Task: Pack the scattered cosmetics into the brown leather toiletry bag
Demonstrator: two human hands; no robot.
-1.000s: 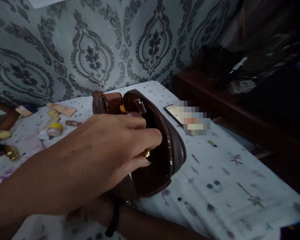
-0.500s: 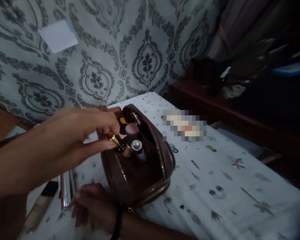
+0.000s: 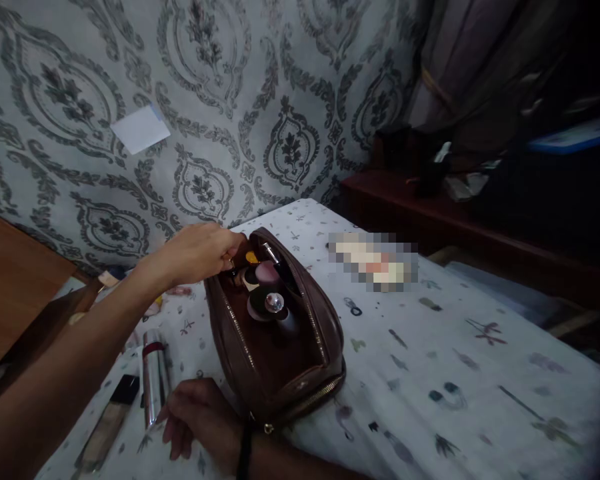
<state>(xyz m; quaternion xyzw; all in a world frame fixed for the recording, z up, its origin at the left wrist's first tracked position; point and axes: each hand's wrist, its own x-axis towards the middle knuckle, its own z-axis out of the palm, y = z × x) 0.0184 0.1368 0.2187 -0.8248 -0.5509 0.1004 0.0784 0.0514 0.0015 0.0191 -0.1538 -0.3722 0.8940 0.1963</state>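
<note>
A brown zippered makeup bag (image 3: 330, 340) lies unzipped on the patterned cloth. My left hand (image 3: 215, 247) is at its far left end, fingers pinched on a small gold-capped item, mostly hidden. Inside the bag are a container with a shiny silver ball top (image 3: 274, 303), a rounded pink piece (image 3: 267, 273), a yellow piece (image 3: 251, 257) and a slim silver-and-black item (image 3: 271, 255). My right hand (image 3: 200, 417), with a black wristband, rests beside the bag's near left side. Its fingers are loosely bent with nothing seen in them, close to a silver tube (image 3: 154, 373).
A black-capped bottle of beige liquid (image 3: 103, 427) lies left of the silver tube. A blurred-out object (image 3: 375, 261) lies right of the bag. Patterned wallpaper (image 3: 200, 180) rises behind, with a white switch plate (image 3: 141, 129). Dark wooden furniture (image 3: 375, 197) stands at the right.
My left hand has moved from over the bag's middle toward its far left end, with the small gold-capped item. The view has shifted slightly. My right hand stays beside the bag.
</note>
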